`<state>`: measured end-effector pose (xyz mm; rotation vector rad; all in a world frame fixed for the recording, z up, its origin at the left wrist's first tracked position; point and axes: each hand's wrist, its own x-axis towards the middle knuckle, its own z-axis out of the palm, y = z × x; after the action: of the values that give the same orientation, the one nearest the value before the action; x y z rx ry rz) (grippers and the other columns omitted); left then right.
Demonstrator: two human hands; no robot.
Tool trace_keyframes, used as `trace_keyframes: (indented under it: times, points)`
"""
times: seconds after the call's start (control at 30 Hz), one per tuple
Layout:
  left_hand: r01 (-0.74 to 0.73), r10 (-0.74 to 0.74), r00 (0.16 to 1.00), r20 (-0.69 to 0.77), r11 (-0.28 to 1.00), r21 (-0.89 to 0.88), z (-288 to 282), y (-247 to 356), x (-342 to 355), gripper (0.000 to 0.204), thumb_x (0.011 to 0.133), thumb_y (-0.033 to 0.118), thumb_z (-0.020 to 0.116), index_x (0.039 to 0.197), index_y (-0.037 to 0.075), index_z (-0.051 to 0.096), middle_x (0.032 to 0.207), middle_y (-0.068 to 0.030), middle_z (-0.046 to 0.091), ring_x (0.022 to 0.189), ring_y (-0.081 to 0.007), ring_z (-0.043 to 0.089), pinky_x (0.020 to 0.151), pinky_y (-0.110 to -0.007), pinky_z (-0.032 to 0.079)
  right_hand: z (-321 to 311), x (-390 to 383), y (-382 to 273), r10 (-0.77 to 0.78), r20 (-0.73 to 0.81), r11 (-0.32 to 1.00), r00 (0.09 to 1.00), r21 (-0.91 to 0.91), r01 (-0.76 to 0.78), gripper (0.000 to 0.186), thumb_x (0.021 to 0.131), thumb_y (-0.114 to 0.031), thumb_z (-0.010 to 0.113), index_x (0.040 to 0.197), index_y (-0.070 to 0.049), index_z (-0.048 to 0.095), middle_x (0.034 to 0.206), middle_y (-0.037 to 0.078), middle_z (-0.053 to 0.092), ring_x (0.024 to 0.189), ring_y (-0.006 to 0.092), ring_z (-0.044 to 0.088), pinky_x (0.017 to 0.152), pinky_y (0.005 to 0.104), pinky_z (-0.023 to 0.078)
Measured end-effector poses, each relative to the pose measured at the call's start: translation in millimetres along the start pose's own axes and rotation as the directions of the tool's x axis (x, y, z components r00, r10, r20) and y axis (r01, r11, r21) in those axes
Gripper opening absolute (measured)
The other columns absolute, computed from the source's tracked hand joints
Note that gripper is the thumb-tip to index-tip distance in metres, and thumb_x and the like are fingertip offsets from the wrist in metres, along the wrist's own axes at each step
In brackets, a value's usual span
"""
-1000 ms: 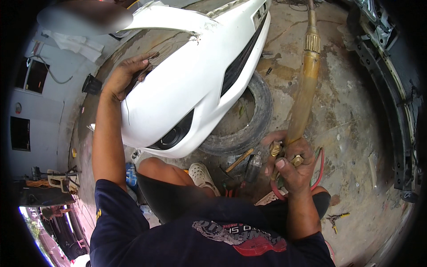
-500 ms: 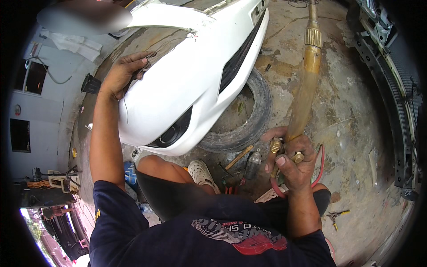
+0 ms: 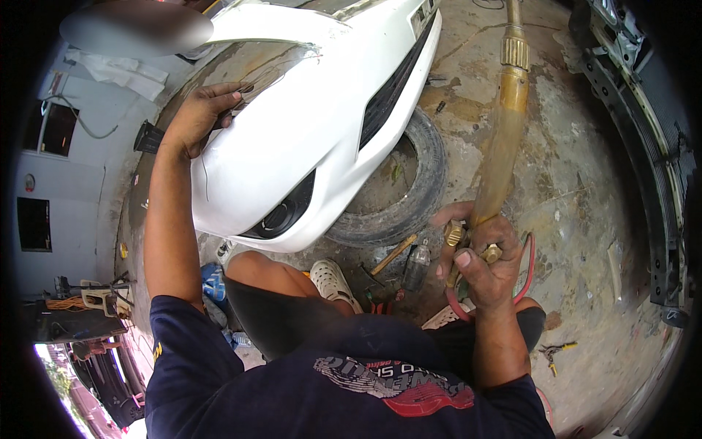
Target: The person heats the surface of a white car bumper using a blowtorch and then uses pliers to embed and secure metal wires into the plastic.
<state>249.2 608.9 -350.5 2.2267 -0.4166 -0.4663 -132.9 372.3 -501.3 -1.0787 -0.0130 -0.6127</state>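
Observation:
A white car bumper [image 3: 292, 110] with a dark grille slot and a fog-lamp opening leans across a worn tire [image 3: 431, 172]. At the bumper's left edge is my left hand [image 3: 196, 121], its fingers closed around thin dark wire [image 3: 206, 175]; strands stick out past the fingertips and one end hangs down over the bumper. My right hand [image 3: 493, 260] grips a brass gas torch [image 3: 504, 139] by its valve end, fingers and thumb around the brass knobs [image 3: 492, 253]. The torch points away from me, and a red hose [image 3: 529, 271] loops from its base. No flame shows.
Near my feet lie a wooden-handled hammer [image 3: 393, 254] and a clear bottle [image 3: 417, 267]. Yellow-handled pliers [image 3: 557, 353] rest at the right. A dark car front frame [image 3: 629, 154] lines the right side. A black bin [image 3: 148, 137] stands beyond my left hand.
My left hand has shifted slightly left, still closed on the wire. The bumper sits slightly further left and up in view. My right hand keeps its grip on the torch.

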Motion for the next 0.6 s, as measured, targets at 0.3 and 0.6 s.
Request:
trace_keyframes:
  times: [0.3,0.6]
  points:
    - [0.001,-0.001,1.0,0.009,1.0,-0.017,-4.2,-2.3,3.7,0.04,0.103,0.011,0.068,0.139,-0.008,0.067,0.088,0.0028,0.066,0.065,-0.0044,0.048,0.061,-0.019,0.042,-0.5,1.5,1.3,-0.049,0.009,0.999,0.999,-0.009,0.049,0.018,0.096,-0.002,0.071,0.094,-0.006,0.053,0.122,0.04,0.067,0.066,0.0151,0.072,0.058,0.0283,0.061]
    - [-0.027,0.027,1.0,-0.006,0.999,0.039,-1.1,-4.3,6.6,0.043,0.102,0.012,0.069,0.139,-0.01,0.067,0.086,0.0013,0.067,0.064,-0.0062,0.049,0.063,-0.021,0.043,0.6,-0.2,0.7,-0.01,-0.023,1.0,1.0,-0.002,0.01,0.019,0.096,-0.003,0.072,0.091,-0.006,0.053,0.122,0.04,0.067,0.066,0.0154,0.072,0.058,0.0283,0.061]
